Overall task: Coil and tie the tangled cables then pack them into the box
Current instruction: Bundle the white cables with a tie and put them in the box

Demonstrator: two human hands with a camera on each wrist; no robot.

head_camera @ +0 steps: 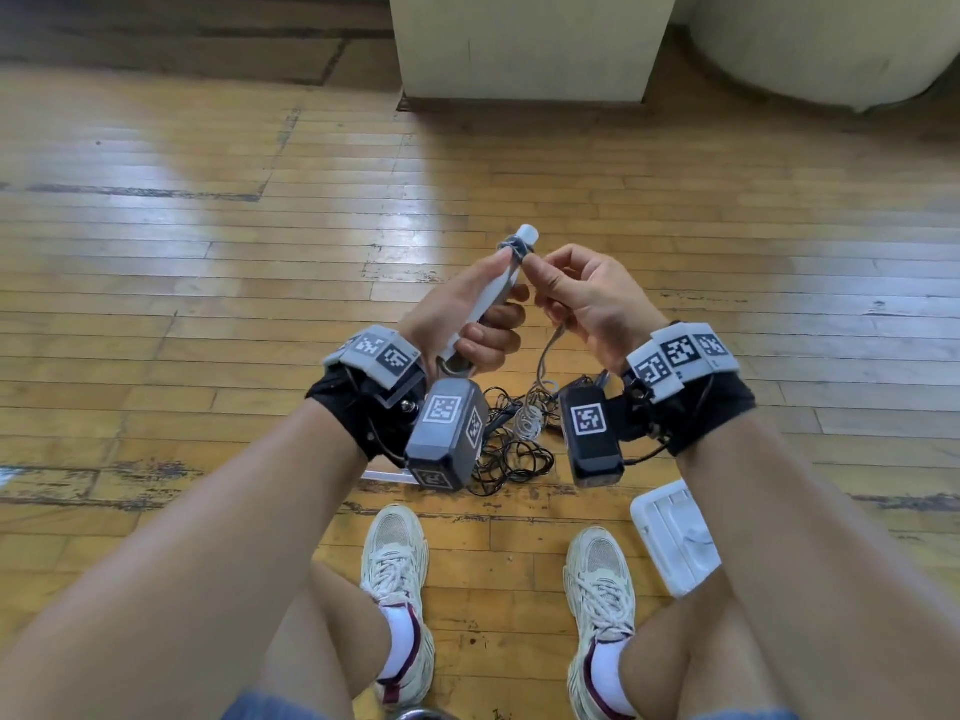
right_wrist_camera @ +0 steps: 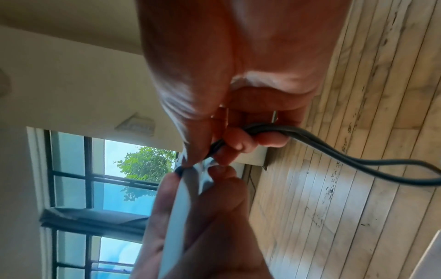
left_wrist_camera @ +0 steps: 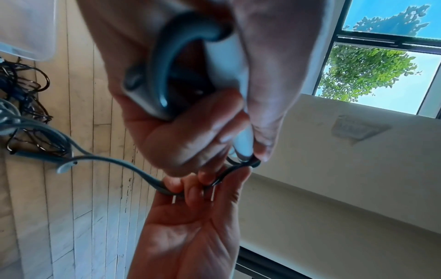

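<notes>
A white bar-shaped device is held in the curled grip of the left hand, tip toward 12 o'clock. A grey cable, wound round that tip, is pinched in the narrow grip of the right hand at 3 o'clock of it. The tangled cables lie on the wooden floor at 6 o'clock, a white box at 5 o'clock.

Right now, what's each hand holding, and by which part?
The left hand grips the white stick-shaped device around its lower body. The right hand pinches the grey cable right beside the device's top end, where it wraps.
</notes>
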